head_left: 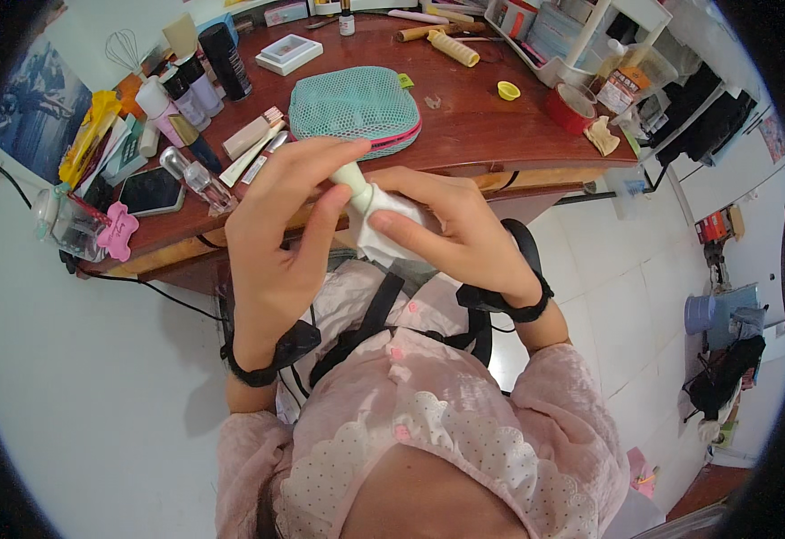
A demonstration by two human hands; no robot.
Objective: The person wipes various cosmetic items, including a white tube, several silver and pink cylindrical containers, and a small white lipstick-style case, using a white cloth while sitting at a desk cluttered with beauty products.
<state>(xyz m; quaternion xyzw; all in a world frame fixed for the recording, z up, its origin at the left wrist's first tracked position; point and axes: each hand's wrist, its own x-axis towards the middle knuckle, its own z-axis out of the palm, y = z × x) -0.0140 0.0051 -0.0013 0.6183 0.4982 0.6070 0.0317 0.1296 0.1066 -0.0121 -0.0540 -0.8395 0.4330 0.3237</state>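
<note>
So the left hand (285, 202) is pinching a pale green tube (354, 180) in front of the desk's (487, 121) front edge, and the right hand (464, 220) is clamping what looks like white tissue (379, 244) around its lower end. I'd call it partway: tissue is covering that end, green is showing bare up top. A mesh pouch (352, 101) is sitting near the front edge, a phone (152, 191) is lying by the left corner. Past the right edge, a bluish bucket (700, 314) is standing beyond pale floor tiles (604, 305).
</note>
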